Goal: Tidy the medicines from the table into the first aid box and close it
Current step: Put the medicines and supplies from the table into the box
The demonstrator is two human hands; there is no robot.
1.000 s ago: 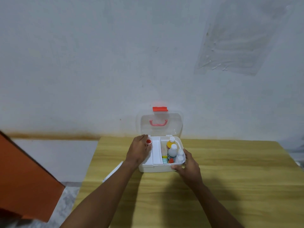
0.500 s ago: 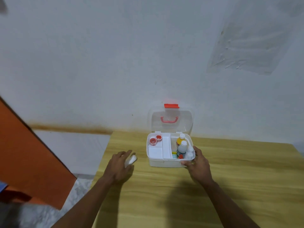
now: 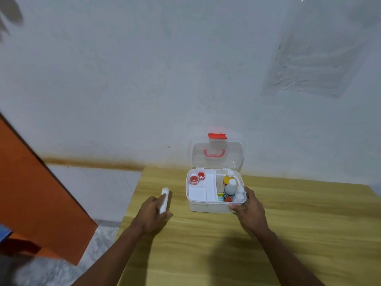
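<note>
The white first aid box [image 3: 208, 207] stands on the wooden table [image 3: 288, 234] with its clear lid [image 3: 216, 154] upright against the wall. Two red tape rolls [image 3: 196, 178] lie in its left tray. A yellow bottle [image 3: 227, 178], a white bottle [image 3: 230, 188] and small white bottles [image 3: 240, 194] stand in its right side. My left hand [image 3: 151, 213] is closed around a white tube-shaped item [image 3: 165, 200] left of the box, just above the table. My right hand [image 3: 250, 211] grips the box's front right corner.
An orange panel [image 3: 37, 193] stands to the left beyond the table's left edge, above a grey floor. A white wall rises right behind the box. A clear plastic sheet [image 3: 313, 58] is stuck on the wall at the upper right.
My left hand left the box's tray, moved left to the table and closed on the white tube-shaped item, which is now raised a little. The right hand stayed on the box.
</note>
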